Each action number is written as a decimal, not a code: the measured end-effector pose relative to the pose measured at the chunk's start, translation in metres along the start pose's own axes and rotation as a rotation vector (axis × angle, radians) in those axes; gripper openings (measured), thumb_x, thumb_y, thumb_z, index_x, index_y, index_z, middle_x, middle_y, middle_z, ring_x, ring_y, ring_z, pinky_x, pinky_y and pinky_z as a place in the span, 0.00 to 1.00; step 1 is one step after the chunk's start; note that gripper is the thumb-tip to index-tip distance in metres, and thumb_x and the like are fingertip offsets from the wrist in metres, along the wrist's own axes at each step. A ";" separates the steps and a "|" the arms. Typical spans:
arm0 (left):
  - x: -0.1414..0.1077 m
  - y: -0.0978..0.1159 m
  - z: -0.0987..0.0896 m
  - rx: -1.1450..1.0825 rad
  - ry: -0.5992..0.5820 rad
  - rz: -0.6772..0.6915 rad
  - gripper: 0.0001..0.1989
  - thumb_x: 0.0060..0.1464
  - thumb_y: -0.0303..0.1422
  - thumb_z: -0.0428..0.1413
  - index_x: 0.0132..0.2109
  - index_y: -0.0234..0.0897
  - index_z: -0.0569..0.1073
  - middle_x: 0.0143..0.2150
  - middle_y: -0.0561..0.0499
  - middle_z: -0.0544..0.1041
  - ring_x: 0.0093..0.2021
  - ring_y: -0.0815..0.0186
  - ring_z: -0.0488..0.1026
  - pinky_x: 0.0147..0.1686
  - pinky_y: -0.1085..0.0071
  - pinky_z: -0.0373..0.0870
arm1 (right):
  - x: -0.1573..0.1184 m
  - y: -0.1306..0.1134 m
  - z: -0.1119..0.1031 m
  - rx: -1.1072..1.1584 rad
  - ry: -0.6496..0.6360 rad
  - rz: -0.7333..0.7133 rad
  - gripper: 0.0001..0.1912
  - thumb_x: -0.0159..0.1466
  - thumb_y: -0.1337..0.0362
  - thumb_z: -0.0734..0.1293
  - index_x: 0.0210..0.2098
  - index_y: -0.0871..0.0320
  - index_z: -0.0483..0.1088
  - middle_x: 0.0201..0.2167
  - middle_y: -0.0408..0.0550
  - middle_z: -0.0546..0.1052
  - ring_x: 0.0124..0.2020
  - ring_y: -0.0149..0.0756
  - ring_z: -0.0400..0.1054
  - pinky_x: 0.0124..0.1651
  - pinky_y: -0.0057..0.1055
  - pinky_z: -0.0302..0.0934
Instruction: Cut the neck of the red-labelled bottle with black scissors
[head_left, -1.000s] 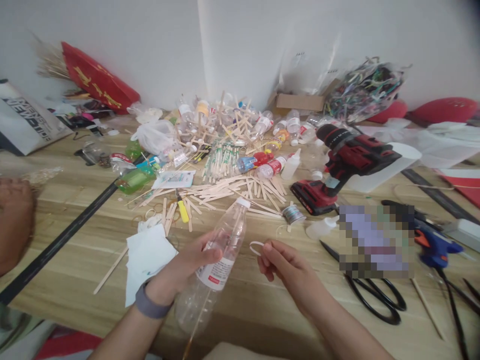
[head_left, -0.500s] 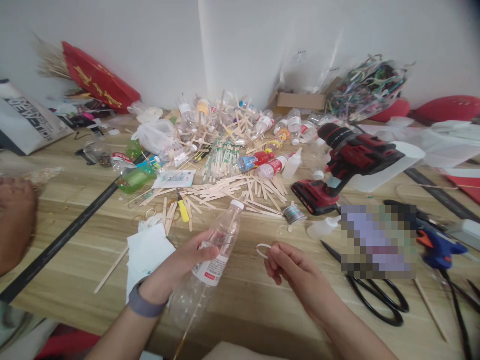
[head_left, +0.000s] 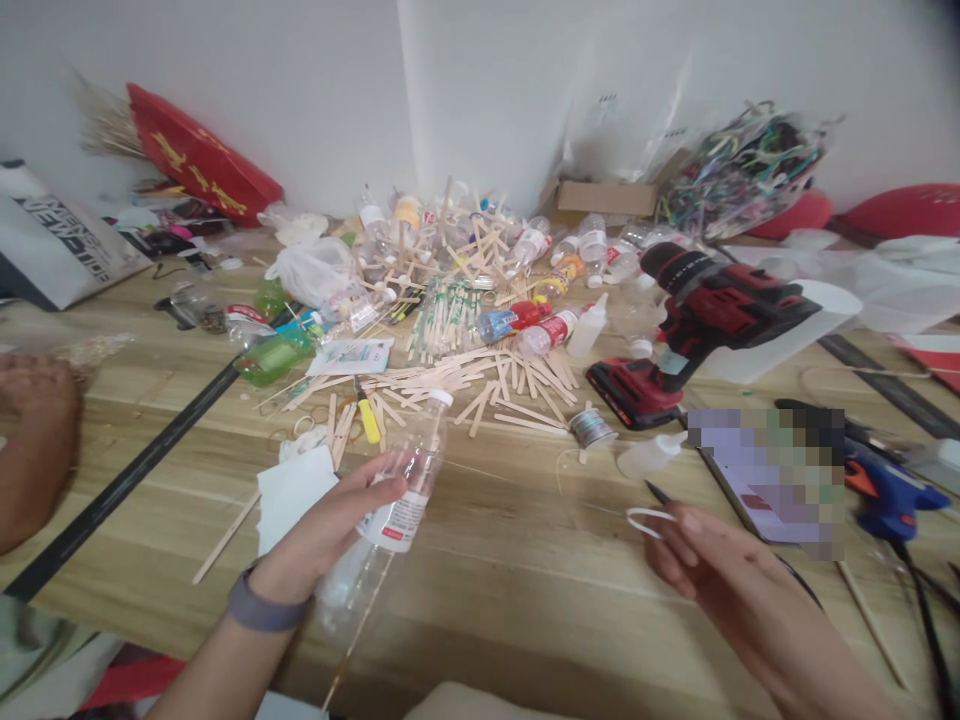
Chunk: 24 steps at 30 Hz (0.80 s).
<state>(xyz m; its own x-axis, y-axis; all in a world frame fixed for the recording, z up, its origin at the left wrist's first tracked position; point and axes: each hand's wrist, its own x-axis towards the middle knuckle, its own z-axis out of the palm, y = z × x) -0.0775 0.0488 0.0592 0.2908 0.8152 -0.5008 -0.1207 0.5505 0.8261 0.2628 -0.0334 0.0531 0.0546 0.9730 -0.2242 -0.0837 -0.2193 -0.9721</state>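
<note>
My left hand (head_left: 367, 500) is wrapped round a clear plastic bottle (head_left: 405, 515) with a white cap and a white-and-red label, tilted with its cap away from me. A thin stick (head_left: 337, 680) shows along the bottle's lower part and sticks out below it. Off to the right, my right hand (head_left: 712, 555) pinches a small white ring (head_left: 649, 520) between thumb and fingers. A faint thin line seems to stretch between the bottle and the ring. Under the right hand lie the black scissors (head_left: 658, 492), mostly hidden.
A red cordless drill (head_left: 720, 310) stands at right, near a wire spool (head_left: 592, 428), a small squeeze bottle (head_left: 652, 458) and a blue glue gun (head_left: 892, 500). Wooden sticks (head_left: 450, 375) and plastic bottles pile up at the back. Another person's hand (head_left: 37, 440) rests at left.
My right hand has moved right with the white ring, over the scissors. My left hand and the bottle have shifted a little to the left, so the hands are farther apart.
</note>
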 end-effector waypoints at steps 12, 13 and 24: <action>-0.003 0.003 0.010 0.007 -0.093 -0.016 0.36 0.34 0.44 0.71 0.52 0.37 0.74 0.39 0.47 0.80 0.39 0.59 0.76 0.40 0.66 0.68 | -0.012 0.007 -0.028 -0.075 0.073 -0.011 0.26 0.63 0.43 0.66 0.20 0.57 0.65 0.18 0.43 0.63 0.22 0.32 0.54 0.27 0.31 0.51; -0.003 0.003 0.011 0.013 -0.099 -0.031 0.37 0.34 0.44 0.71 0.53 0.37 0.74 0.39 0.47 0.80 0.38 0.59 0.76 0.40 0.65 0.67 | -0.011 0.006 -0.020 -0.074 0.047 -0.016 0.26 0.63 0.43 0.66 0.20 0.57 0.65 0.19 0.44 0.64 0.23 0.32 0.55 0.28 0.31 0.52; -0.003 0.002 0.011 0.015 -0.021 -0.083 0.38 0.35 0.44 0.71 0.54 0.36 0.73 0.40 0.46 0.81 0.38 0.57 0.76 0.42 0.63 0.68 | -0.006 0.001 0.003 0.189 0.007 -0.089 0.24 0.63 0.48 0.68 0.19 0.56 0.62 0.18 0.41 0.59 0.21 0.31 0.53 0.25 0.31 0.49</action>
<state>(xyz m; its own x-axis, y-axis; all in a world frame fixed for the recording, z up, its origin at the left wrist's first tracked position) -0.0683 0.0453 0.0649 0.3192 0.7627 -0.5625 -0.0815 0.6134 0.7855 0.2594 -0.0395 0.0539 0.0769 0.9873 -0.1390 -0.2636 -0.1144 -0.9578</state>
